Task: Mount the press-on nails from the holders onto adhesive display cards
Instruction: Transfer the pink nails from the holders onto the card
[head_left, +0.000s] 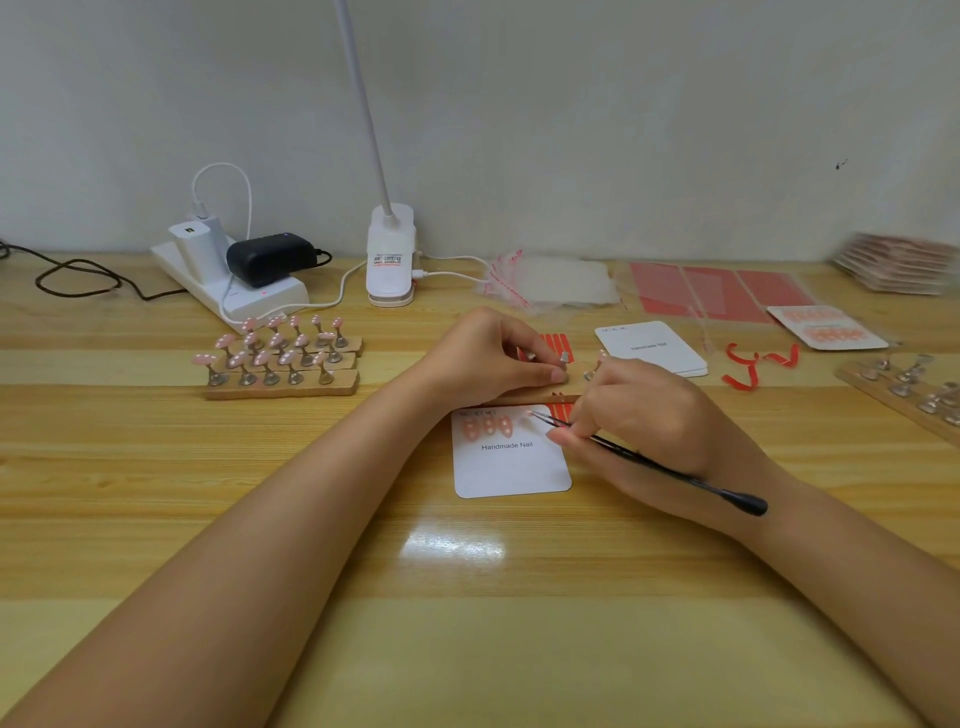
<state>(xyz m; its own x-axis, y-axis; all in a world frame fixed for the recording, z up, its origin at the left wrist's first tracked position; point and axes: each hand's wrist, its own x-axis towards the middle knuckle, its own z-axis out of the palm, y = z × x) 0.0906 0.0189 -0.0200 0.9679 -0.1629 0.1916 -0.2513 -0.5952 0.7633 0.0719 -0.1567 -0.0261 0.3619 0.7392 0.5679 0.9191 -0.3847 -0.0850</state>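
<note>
the pale striped wooden tabletop (467, 649) runs bare in the foreground, crossed by two forearms. the right hand (649, 431) has its grip closed round slim black tweezers (654, 464), whose handle lies back across the wrist and whose tips point left over the white square display card printed "handmade nail" (511, 457). three pink press-on nails with white dots (488, 427) sit in a row along the card's top left edge, and the tweezer tips are just beside them, at the card's top right; whether they hold a nail is too blurred to tell. just behind the card lies a light wooden holder strip (569, 387) with small metal stands, and the left hand (488, 358) pinches one stand on it between thumb and fingertips. red adhesive strips (558, 345) show behind that hand. to the left stand three wooden holder strips loaded with pink dotted nails on metal stems (280, 356). right of the hands are a stack of blank white cards (652, 348), curled red tape scraps (753, 366) and another wooden strip of bare metal stands (909, 389). farther back are a finished card with nails (826, 327), red adhesive sheets (722, 291), clear plastic bags (550, 283), a white clip lamp (390, 254) and a white power strip with chargers (234, 275) against the grey wall.
</note>
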